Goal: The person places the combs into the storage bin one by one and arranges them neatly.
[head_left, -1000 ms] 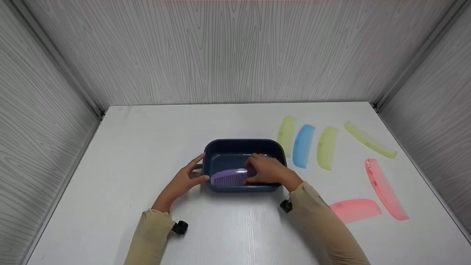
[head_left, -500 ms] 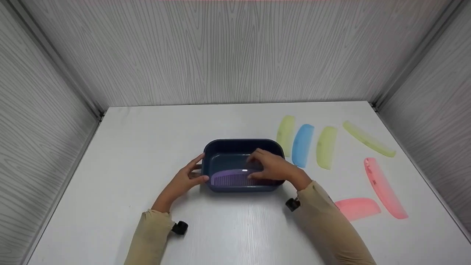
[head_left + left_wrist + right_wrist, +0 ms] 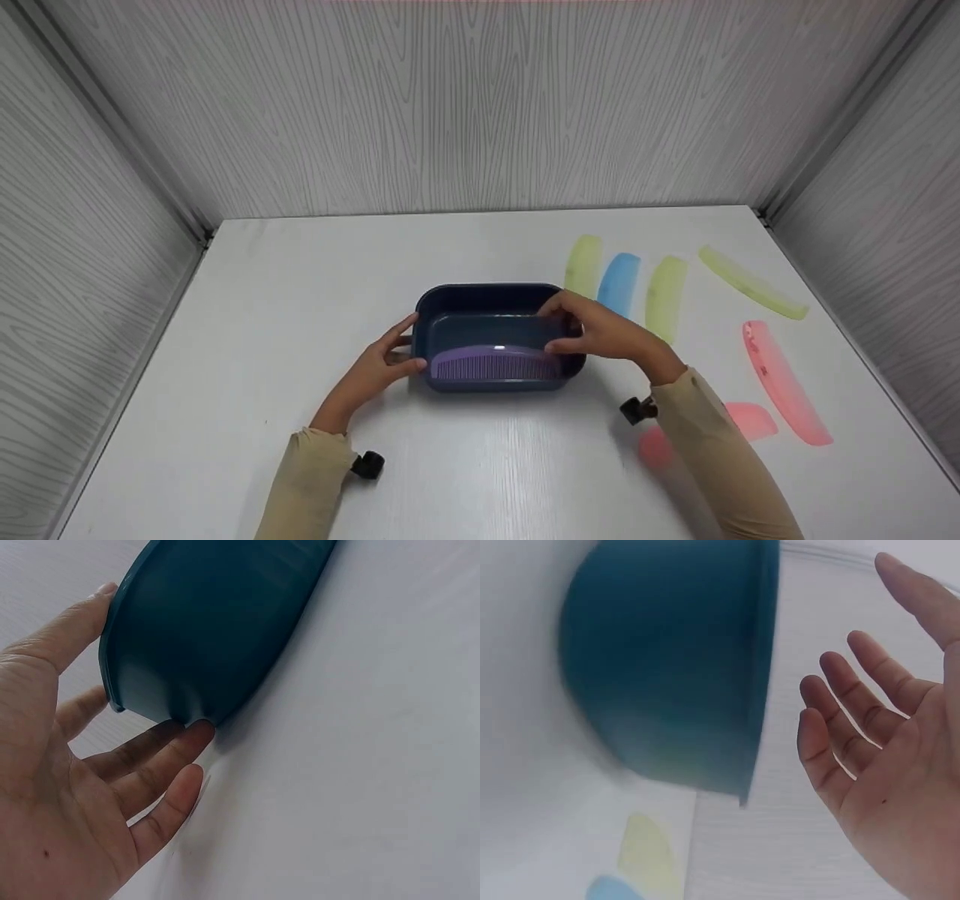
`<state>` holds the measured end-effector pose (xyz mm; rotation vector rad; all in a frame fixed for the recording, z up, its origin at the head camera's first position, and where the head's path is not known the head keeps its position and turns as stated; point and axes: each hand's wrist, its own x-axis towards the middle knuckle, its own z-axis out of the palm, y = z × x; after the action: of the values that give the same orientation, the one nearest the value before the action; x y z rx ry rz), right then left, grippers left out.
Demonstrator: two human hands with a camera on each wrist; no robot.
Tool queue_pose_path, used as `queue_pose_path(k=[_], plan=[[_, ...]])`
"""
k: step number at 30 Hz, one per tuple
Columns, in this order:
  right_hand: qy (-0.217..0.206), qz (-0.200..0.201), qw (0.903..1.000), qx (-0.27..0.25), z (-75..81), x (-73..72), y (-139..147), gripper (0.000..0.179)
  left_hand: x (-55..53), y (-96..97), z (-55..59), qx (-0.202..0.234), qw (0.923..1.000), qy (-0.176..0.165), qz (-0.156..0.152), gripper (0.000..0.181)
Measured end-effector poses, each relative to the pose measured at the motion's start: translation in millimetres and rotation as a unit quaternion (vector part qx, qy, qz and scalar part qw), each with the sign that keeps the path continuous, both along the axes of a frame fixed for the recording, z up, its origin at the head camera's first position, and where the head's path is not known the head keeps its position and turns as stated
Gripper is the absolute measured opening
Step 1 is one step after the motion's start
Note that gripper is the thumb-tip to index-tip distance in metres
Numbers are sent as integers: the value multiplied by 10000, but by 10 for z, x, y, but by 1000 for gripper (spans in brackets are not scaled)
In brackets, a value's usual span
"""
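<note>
A purple comb [image 3: 491, 364] lies along the near side inside a dark blue plastic tub [image 3: 495, 386], teeth toward me. At the tub's left end, my left hand [image 3: 373, 371] touches the outside with spread fingers. The left wrist view has its thumb at the rim and fingertips [image 3: 201, 730] against the lower wall of the tub [image 3: 217, 622]. My right hand [image 3: 609, 334] hovers over the tub's right end, holding nothing. Seen from the right wrist, its fingers [image 3: 855, 709] are parted and loosely bent, beside the tub's rim [image 3: 761, 690].
Several combs lie to the right on the white table [image 3: 300, 300]: yellow-green combs [image 3: 742, 283], a blue comb [image 3: 619, 281] and pink combs [image 3: 784, 382]. My right sleeve [image 3: 712, 450] partly covers one pink comb. Grey wood-grain panels [image 3: 480, 112] enclose the table's back and sides.
My right hand has let go of the purple comb inside the tub, then risen and moved right toward the tub's right rim. The left hand has stayed in place.
</note>
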<state>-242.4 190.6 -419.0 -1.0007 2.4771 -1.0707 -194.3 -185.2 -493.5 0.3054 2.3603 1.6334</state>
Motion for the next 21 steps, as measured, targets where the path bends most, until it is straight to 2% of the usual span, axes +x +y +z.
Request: queue_pose_path(k=[10,16,21], plan=[[177,-286,9993,142,84,136,726,49,1,34,29,4,10000,13,40,82],[-95,-520,9976,443,18,272,1113,55,11,23,28,-55,9999,40,87,82],[-143,-464,9976,491,-69,389,1344,55,21,15,54,-52,9999,34,103,82]])
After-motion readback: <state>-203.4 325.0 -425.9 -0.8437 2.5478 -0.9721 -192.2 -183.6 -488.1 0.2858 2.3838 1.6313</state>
